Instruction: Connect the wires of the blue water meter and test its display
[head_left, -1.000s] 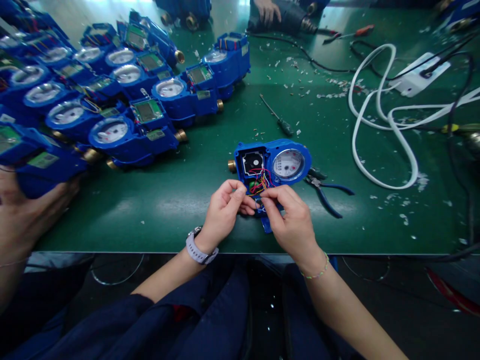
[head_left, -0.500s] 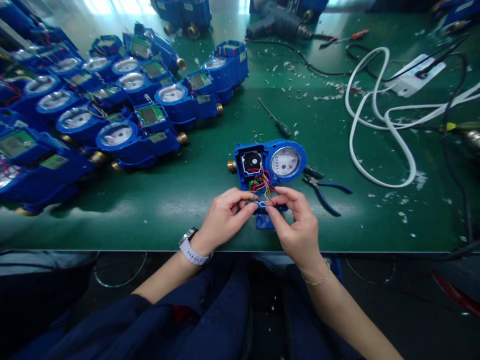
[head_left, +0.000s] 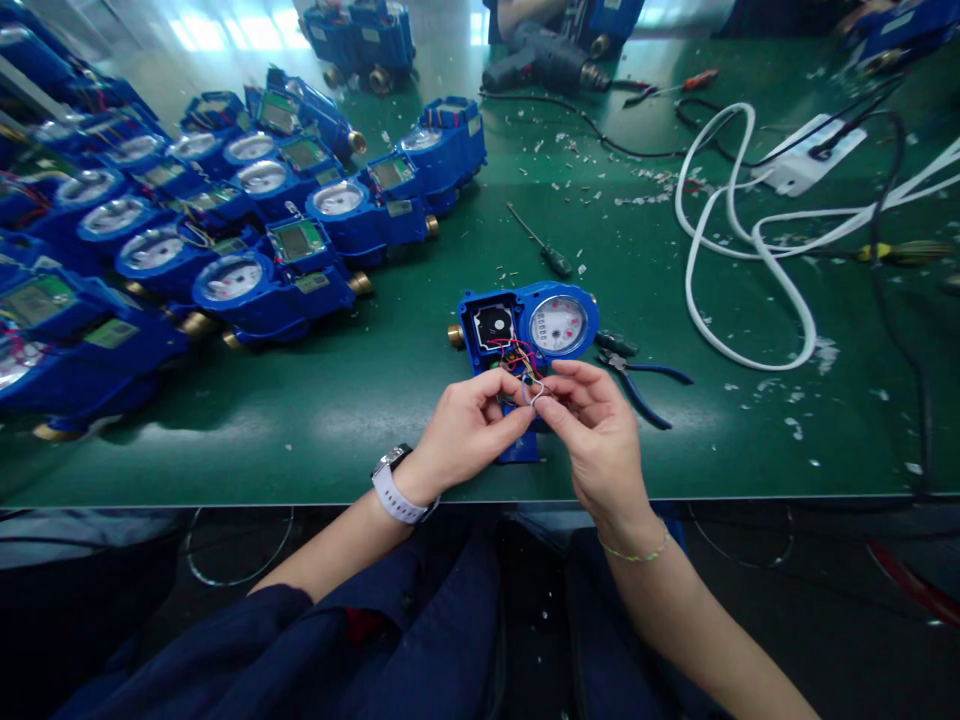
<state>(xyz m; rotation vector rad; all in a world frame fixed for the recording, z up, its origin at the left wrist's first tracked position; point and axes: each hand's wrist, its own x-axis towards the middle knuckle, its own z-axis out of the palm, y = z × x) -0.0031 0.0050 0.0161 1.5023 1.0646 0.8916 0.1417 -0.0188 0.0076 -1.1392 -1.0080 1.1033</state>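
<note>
A blue water meter [head_left: 517, 300] lies on the green bench in front of me, its round dial [head_left: 559, 326] facing up. Its square compartment [head_left: 493, 325] is uncovered, and thin coloured wires [head_left: 525, 352] run out of it towards me. My left hand [head_left: 480, 420] pinches a wire end between thumb and forefinger. Fingertip to fingertip with it, my right hand [head_left: 592, 420] is closed on a thin white wire [head_left: 537, 388] that forms a small loop. Below the fingers sits a blue cover [head_left: 519, 448], partly hidden by my hands.
Blue-handled pliers [head_left: 645, 388] and a screwdriver [head_left: 551, 250] lie beside the meter. Many similar meters [head_left: 232, 277] crowd the left. A heat gun [head_left: 544, 62], a white cable [head_left: 694, 290] and a power strip [head_left: 814, 155] are farther back. Another person's arm [head_left: 529, 12] shows at the top.
Both hands have stayed together and risen slightly off the blue cover. The white wire now makes a clearer loop between my fingertips. The view has shifted a little.
</note>
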